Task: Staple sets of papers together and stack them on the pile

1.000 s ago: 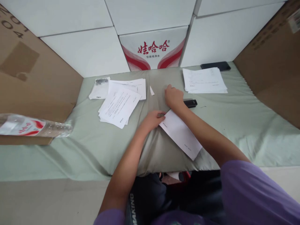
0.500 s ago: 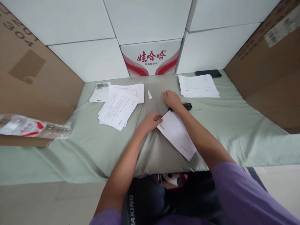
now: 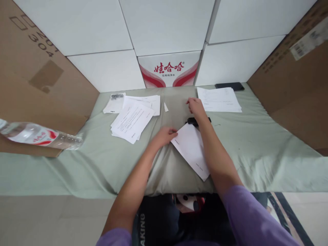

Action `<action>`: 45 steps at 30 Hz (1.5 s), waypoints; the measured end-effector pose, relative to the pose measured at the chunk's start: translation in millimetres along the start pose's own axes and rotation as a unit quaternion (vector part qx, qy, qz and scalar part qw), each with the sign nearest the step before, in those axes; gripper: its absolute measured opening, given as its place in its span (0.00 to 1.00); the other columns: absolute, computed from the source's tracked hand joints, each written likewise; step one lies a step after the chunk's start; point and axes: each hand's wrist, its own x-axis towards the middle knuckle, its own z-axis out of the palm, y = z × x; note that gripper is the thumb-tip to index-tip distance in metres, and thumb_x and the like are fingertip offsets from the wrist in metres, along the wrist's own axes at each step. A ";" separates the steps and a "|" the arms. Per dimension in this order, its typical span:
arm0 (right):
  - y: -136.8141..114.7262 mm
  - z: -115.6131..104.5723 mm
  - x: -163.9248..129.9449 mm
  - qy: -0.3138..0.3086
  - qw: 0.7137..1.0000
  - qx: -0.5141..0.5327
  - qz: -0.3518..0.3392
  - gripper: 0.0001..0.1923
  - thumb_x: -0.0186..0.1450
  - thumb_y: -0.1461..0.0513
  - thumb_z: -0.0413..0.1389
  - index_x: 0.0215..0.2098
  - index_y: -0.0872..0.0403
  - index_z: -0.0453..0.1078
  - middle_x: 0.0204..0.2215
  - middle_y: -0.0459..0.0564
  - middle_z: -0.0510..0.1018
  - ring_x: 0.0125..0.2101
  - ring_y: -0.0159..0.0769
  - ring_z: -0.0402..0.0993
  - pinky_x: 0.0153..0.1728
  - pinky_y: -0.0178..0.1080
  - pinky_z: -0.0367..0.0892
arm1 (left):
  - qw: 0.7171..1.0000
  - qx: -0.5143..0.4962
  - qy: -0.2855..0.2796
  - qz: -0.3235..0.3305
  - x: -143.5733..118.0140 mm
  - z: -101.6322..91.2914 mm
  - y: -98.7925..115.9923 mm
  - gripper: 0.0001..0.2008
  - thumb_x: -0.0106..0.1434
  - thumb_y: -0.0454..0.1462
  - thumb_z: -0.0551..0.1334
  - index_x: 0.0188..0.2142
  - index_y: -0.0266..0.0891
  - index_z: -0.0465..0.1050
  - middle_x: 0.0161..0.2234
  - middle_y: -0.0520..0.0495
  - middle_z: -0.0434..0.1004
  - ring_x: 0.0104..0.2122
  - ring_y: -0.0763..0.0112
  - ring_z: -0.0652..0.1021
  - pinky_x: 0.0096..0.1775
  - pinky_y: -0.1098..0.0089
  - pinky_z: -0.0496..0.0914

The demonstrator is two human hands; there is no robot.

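My left hand rests on the near-left corner of a white sheet that lies slanted on the green cloth. My right hand hovers farther back with its fingers apart, close to the left edge of a stack of printed papers. My right forearm crosses over the white sheet. A small black object, likely a stapler, lies under my right wrist, partly hidden.
A second pile of printed sheets and a small bag of dark bits lie at the left. A paper scrap sits mid-table. A black phone lies behind the right stack. A water bottle sticks in from the left. Cardboard walls flank both sides.
My right hand has moved back and to the right, from beside the black object toward the right paper stack. My left hand stays on the sheet's corner. The camera tilted slightly.
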 end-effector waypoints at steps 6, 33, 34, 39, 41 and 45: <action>-11.5 -23.0 -9.7 0.066 0.985 0.159 0.018 0.18 0.69 0.55 0.42 0.38 0.55 0.70 0.21 0.47 0.69 0.21 0.33 0.64 0.24 0.35 0.61 | 0.999 0.017 -0.028 0.026 -10.1 -29.8 -6.4 0.12 0.61 0.43 0.62 0.34 0.36 0.77 0.26 0.48 0.75 0.23 0.74 0.70 0.23 0.75 0.63; -24.9 -39.5 -36.0 -0.318 0.920 0.230 -0.013 0.11 0.61 0.65 0.61 0.43 0.56 0.71 0.31 0.51 0.81 0.24 0.34 0.76 0.22 0.34 0.70 | 0.854 -0.256 0.419 0.171 -4.3 -94.1 -40.4 0.15 0.56 0.46 0.67 0.36 0.40 0.69 0.16 0.59 0.67 0.13 0.79 0.64 0.16 0.78 0.57; -24.0 -41.6 -36.1 -0.314 0.922 0.226 -0.011 0.12 0.61 0.65 0.61 0.43 0.56 0.70 0.31 0.50 0.81 0.24 0.34 0.76 0.21 0.33 0.69 | 0.855 -0.254 0.417 0.174 -3.9 -92.8 -40.1 0.14 0.57 0.46 0.67 0.37 0.40 0.69 0.16 0.59 0.67 0.13 0.79 0.64 0.16 0.78 0.57; -19.4 -54.6 -39.8 -0.318 0.926 0.204 -0.008 0.16 0.60 0.68 0.61 0.47 0.55 0.69 0.32 0.49 0.80 0.25 0.33 0.77 0.21 0.31 0.68 | 0.856 -0.237 0.420 0.187 -3.5 -86.5 -35.0 0.13 0.58 0.45 0.66 0.36 0.40 0.69 0.14 0.59 0.66 0.12 0.78 0.65 0.16 0.78 0.56; -18.5 -58.9 -42.0 -0.324 0.926 0.192 -0.014 0.17 0.60 0.68 0.60 0.47 0.54 0.69 0.32 0.49 0.80 0.26 0.34 0.77 0.22 0.31 0.68 | 0.854 -0.235 0.422 0.192 -3.6 -84.1 -33.2 0.13 0.58 0.45 0.65 0.36 0.40 0.68 0.14 0.59 0.65 0.13 0.78 0.65 0.16 0.78 0.57; -18.8 -64.0 -44.3 -0.308 0.935 0.173 -0.011 0.17 0.59 0.70 0.59 0.46 0.55 0.69 0.32 0.50 0.80 0.27 0.35 0.77 0.24 0.32 0.69 | 0.862 -0.219 0.408 0.205 -3.0 -79.9 -32.3 0.13 0.59 0.46 0.64 0.37 0.41 0.68 0.14 0.59 0.66 0.13 0.77 0.65 0.16 0.77 0.57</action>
